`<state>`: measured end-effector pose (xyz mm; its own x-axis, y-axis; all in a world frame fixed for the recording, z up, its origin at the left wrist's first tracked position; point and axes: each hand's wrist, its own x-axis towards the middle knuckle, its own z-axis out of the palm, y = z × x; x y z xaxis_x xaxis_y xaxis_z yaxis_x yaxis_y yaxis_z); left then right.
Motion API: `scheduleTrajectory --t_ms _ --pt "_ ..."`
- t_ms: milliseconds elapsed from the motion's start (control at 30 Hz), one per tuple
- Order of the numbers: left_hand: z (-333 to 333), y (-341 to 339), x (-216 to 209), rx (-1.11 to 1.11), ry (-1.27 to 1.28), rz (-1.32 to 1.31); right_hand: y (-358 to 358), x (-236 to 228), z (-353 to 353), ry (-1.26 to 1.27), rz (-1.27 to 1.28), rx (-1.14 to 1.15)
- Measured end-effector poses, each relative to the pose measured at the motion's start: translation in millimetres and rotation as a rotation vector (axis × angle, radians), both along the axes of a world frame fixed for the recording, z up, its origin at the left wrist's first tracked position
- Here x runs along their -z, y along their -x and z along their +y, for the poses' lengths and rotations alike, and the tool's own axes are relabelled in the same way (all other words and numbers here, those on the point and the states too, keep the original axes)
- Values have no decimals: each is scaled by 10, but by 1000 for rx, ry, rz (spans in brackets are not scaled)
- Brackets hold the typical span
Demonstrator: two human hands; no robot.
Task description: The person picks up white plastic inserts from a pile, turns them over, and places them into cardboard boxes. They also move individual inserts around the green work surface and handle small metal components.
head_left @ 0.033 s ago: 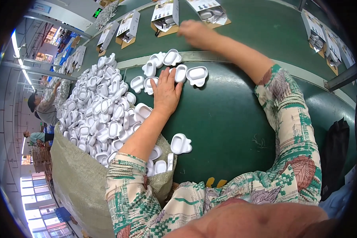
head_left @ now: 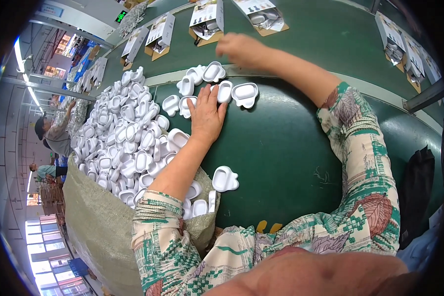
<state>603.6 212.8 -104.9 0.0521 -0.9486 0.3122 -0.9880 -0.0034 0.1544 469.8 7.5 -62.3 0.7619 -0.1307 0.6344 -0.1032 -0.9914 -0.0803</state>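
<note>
My left hand [head_left: 206, 118] lies flat with fingers spread over a small group of white plastic dish-shaped pieces, touching them. Beside its fingertips are a white piece [head_left: 225, 92] and a wider one [head_left: 245, 94]; others [head_left: 214, 72] sit just beyond. Above the raised strip at the far side of the green table, my right hand [head_left: 239, 49] hangs with fingers bent downward. They are slightly blurred, and nothing shows in them. Closest to it is an open printed carton [head_left: 206, 18] with a white piece inside. Another filled carton [head_left: 259, 15] stands to its right.
A large heap of white pieces [head_left: 125, 123] spills from a woven sack [head_left: 98, 212] at my left. One loose piece [head_left: 225, 178] lies on the green table [head_left: 281, 163]. More cartons [head_left: 159, 34] line the green belt [head_left: 320, 34]. Farther left, people work.
My right hand has drawn back a little toward me and left, away from the cartons. The cartons have shifted very slightly right. My left hand stays put.
</note>
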Motion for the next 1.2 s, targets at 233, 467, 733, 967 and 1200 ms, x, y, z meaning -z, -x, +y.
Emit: scheduleTrajectory --t_ms 233,467,733,967,1200 --pt "-45 85 14 15 6 3 48 141 165 21 115 -43" --pt "-29 89 -29 6 -19 4 139 21 -52 328 55 291" --pt "-16 84 -26 -2 -33 -6 269 40 -556 324 66 574" --pt "-39 129 -17 17 -7 29 517 37 -866 312 -263 828" --pt "-1 66 -27 17 -14 16 623 32 224 -181 -139 -10"
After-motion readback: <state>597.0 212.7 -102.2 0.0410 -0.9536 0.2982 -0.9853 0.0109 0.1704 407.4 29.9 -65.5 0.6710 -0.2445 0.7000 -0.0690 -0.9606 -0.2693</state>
